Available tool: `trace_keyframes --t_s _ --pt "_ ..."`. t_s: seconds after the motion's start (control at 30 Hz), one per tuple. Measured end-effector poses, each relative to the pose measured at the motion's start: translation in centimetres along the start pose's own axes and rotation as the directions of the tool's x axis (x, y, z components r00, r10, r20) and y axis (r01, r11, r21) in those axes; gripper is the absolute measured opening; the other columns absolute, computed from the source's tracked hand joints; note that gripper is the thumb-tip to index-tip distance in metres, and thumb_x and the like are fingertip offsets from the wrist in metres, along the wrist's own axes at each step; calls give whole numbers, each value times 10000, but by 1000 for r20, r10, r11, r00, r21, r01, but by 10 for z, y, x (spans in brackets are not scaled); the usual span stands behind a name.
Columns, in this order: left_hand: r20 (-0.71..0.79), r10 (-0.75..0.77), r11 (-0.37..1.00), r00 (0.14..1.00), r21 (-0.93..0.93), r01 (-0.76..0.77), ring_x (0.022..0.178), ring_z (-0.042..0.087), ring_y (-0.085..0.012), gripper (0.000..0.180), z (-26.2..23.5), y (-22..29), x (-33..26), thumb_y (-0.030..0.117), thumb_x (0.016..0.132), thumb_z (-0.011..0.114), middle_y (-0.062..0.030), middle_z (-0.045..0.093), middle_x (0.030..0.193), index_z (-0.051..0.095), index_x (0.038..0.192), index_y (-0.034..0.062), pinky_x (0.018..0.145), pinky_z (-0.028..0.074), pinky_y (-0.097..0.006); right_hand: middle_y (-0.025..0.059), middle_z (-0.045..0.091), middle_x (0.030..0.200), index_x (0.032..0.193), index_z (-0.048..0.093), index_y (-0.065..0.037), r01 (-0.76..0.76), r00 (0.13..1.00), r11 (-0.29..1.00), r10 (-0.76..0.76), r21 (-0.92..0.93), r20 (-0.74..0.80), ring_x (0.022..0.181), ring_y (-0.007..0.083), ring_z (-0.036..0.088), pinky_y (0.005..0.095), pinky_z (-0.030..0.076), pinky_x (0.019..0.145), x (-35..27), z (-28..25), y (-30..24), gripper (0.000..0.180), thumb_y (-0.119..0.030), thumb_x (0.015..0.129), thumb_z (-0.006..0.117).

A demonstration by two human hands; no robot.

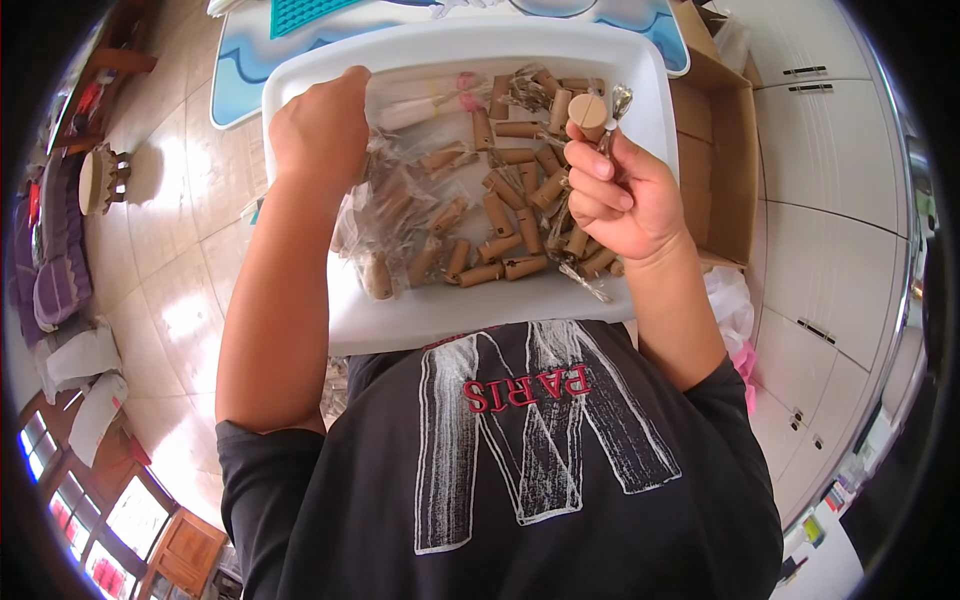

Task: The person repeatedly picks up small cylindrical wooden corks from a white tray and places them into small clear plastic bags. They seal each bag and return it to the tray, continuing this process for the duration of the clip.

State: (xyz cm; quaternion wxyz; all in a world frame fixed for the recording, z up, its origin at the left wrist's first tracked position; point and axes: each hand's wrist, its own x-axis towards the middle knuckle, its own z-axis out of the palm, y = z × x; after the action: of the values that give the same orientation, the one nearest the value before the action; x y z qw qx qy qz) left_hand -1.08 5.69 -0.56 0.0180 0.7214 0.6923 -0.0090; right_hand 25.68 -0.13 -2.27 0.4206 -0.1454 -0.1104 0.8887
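Bright glare on floor tiles [186, 317]

At twelve o'clock, a white tub [400, 325] holds loose tan cylinders [530, 230] and clear plastic bags [400, 200]. Toward two o'clock, the right hand [632, 192] pinches a slotted cylinder [587, 111] and a silvery wire piece [621, 100] upright. Between ten and eleven, the left hand [318, 130] is beside the bags. A cardboard box [715, 150] stands past the tub at two, pale cabinets [830, 260] at three.

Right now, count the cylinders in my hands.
1 visible: the right hand holds a brown cylinder above the tub. More may be hidden within that grip or under the left hand.
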Motion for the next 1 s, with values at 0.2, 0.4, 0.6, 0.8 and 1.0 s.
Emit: trace_keyframes --t_s 0.2,0.4,0.6,0.8,1.0 --pt "-38 10 774 999 -632 -31 718 618 -286 177 -12 8 -28 139 845 481 -122 650 790 610 950 78 660 475 -369 -15 465 711 1107 508 32 -33 999 997 32 64 9 443 31 285 182 227 449 0 -2 -2 364 -259 888 526" --pt "55 38 577 998 -816 23 626 595 -292 176 -15 39 -53 96 792 526 -144 629 740 623 936 67 558 465 -357 -10 476 709 1120 500 17 -33 999 999 34 23 -35 441 29 291 180 234 442 1 -1 0 363 -260 889 530" --pt "-339 300 534 892 -715 -451 665 572 -190 239 -28 65 -58 78 763 624 -91 609 796 610 999 41 622 473 -270 -7 495 701 1098 536 -58 -7 996 993 -4 -119 -94 450 25 313 174 244 424 1 4 9 287 -263 898 517" --pt "-415 184 464 891 -762 -451 688 577 -198 265 -23 67 -59 106 739 677 -87 606 795 608 983 28 625 474 -281 27 504 694 1103 547 -95 107 979 994 -103 -13 177 494 74 390 193 289 432 -8 25 9 256 -208 873 555" --pt "-359 156 478 920 -788 -389 665 580 -229 190 -20 63 -57 100 761 651 -94 591 748 611 935 35 585 477 -302 79 567 656 977 651 -89 133 829 990 -82 -54 554 435 134 423 252 316 385 -17 85 40 154 -122 835 599"
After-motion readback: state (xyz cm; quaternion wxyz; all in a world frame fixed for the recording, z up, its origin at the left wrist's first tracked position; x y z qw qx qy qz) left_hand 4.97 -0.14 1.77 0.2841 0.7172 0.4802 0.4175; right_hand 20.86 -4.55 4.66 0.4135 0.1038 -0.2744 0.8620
